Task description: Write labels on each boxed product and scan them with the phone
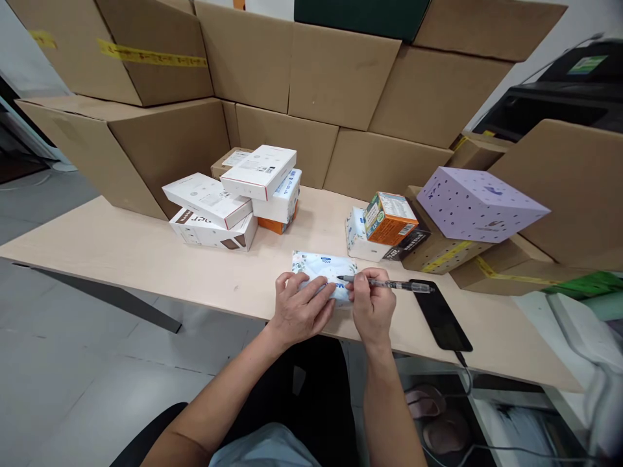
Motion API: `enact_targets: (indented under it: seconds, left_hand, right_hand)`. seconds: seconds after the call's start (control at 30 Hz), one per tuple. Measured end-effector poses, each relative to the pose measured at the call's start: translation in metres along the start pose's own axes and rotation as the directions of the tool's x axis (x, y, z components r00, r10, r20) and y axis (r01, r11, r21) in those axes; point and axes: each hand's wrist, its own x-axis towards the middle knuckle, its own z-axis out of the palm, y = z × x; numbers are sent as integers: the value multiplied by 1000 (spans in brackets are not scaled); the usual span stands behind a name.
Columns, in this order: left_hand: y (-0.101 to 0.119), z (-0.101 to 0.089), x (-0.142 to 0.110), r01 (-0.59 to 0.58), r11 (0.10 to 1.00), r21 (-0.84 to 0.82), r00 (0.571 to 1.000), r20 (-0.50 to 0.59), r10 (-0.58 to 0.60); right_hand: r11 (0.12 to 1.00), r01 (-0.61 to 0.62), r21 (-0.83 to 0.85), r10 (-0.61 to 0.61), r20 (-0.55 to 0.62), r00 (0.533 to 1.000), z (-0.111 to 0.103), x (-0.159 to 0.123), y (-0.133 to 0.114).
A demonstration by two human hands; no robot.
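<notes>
A small white and blue pack with a floral print (321, 269) lies near the front edge of the pale wooden table (146, 256). My left hand (300, 308) rests on its near side, fingers curled over it and holding it down. My right hand (372, 305) pinches a clear pen (389, 284), whose tip touches the pack's top right corner while its barrel points right.
A black phone (440, 314) lies right of my hands with a cable. White boxes (233, 194) are stacked at the left. An orange carton (389, 217) and a lilac box (477, 204) sit at the right. Large cardboard boxes (335, 78) wall the back.
</notes>
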Motion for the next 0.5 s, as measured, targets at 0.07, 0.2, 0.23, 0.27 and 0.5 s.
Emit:
enact_targets:
  seconds: [0.07,0.2,0.23,0.27,0.5]
  left_hand:
    - [0,0,0,6,1000,-5,1000,4,-5]
    - [0,0,0,8,1000,-11,1000,-2,-8]
    - [0,0,0,8,1000,-12,1000,-5,-8]
    - [0,0,1,7,1000,-14,1000,-7,-8]
    - [0,-1,1,7,1000,-16,1000,0,-7]
  right_hand:
    - [998,26,-65,-27,-7,1000,0,-1,0]
    - [989,63,-136,-64,-3,998,-1,0,-4]
    - [985,76,-152,-77,2,997,-1,1,-5]
    - [981,91,-169,-91,10,996,-1,1,-7]
    - [965,140,-224,-135,37,990,-1,2,-14]
